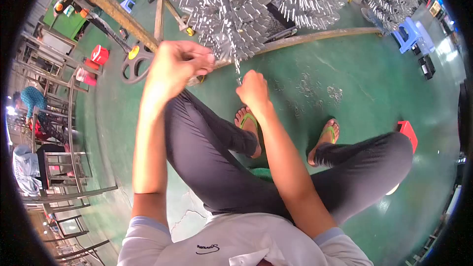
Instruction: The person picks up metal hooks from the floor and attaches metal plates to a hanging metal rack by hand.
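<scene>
A hanging cluster of small flat silver metal pieces fills the top middle, with a thin silver strand trailing from its lower tip. My right hand is closed at the bottom of this strand, the fingertips around its end. To the left of the strand, my left hand is raised with thumb and fingers pinched together near the cluster's lower side. Whatever lies between those fingertips is too small to make out.
Similar clusters hang farther right. A rusty metal bar crosses behind the strand. Small wire bits lie scattered on the green floor. A blue stool stands at right, and a red bin at left. A person is at far left.
</scene>
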A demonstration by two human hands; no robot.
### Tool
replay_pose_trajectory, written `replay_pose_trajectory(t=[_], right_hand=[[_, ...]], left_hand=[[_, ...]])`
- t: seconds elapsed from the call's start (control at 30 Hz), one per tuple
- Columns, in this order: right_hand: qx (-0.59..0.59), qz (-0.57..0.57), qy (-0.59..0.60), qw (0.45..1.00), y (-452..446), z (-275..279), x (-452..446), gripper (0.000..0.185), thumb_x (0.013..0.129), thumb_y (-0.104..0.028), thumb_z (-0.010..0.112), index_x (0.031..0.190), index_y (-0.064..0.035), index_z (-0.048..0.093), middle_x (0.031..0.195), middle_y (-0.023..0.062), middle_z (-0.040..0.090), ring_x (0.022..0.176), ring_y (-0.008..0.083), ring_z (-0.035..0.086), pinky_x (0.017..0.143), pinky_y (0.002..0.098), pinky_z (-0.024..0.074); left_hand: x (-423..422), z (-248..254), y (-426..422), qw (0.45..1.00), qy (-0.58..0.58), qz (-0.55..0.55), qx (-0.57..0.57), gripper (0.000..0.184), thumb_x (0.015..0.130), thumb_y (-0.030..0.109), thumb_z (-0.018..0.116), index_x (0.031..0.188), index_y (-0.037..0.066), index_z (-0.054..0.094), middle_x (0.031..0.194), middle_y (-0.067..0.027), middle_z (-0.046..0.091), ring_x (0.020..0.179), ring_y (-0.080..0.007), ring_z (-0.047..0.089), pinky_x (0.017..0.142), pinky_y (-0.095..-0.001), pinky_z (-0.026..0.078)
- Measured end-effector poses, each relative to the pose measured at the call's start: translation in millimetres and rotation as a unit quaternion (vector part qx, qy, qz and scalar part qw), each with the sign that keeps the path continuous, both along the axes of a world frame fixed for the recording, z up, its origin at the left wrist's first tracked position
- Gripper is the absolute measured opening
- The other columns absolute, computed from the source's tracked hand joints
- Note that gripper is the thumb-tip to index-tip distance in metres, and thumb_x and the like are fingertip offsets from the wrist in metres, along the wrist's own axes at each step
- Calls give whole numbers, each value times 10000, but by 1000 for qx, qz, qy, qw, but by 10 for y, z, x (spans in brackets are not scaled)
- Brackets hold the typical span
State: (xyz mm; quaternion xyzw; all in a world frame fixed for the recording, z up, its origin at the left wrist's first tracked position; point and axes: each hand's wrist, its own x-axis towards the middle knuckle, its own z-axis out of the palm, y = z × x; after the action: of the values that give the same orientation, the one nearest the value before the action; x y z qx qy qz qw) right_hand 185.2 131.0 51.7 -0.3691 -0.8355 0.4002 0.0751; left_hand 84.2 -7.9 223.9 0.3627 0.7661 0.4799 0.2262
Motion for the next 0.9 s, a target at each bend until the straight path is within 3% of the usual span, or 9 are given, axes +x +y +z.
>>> replay_pose_trajectory(t=[0.1,0.27,0.37,0.4,0.6,0.9], right_hand=[[3,-21,-13,1000,33,23,34,163,780,-41,711,922,32,744,1004,288,722,997,447,707,869,496,579],[-21,-5,-52,998,68,175,49,158,765,-37,708,905,21,752,1010,274,733,1000,440,715,876,480,582],[-4,-6,-56,998,76,84,32,151,751,-40,709,881,22,753,997,265,739,988,435,721,863,476,586],[-14,1,-65,998,99,86,30,154,747,-43,710,879,23,753,996,264,739,987,434,722,861,476,586],[-32,11,-69,997,128,111,23,162,743,-64,712,870,30,751,995,261,741,997,428,721,873,480,580],[-34,-11,-41,999,40,78,89,217,746,-105,747,906,42,737,1027,286,726,1009,451,706,885,494,574]], left_hand=[[166,-296,52,996,58,66,-27,173,902,63,765,1014,-67,748,868,-104,758,748,-129,709,693,-285,589],[267,-740,191,987,-55,119,95,148,878,67,787,978,-42,775,857,-83,769,777,-120,706,741,-268,565],[194,-960,314,965,-100,100,220,174,898,60,780,1047,-27,763,933,-81,768,828,-122,709,779,-279,578],[142,-1015,338,964,-67,97,238,190,901,39,771,1074,-36,756,978,-107,766,825,-137,718,782,-284,584],[127,-1204,343,927,-158,167,298,239,900,26,767,1111,-79,726,977,-133,764,825,-178,737,781,-287,592],[240,-1259,328,937,-150,136,284,233,915,93,782,1091,-53,736,970,-105,761,855,-164,726,786,-292,588]])
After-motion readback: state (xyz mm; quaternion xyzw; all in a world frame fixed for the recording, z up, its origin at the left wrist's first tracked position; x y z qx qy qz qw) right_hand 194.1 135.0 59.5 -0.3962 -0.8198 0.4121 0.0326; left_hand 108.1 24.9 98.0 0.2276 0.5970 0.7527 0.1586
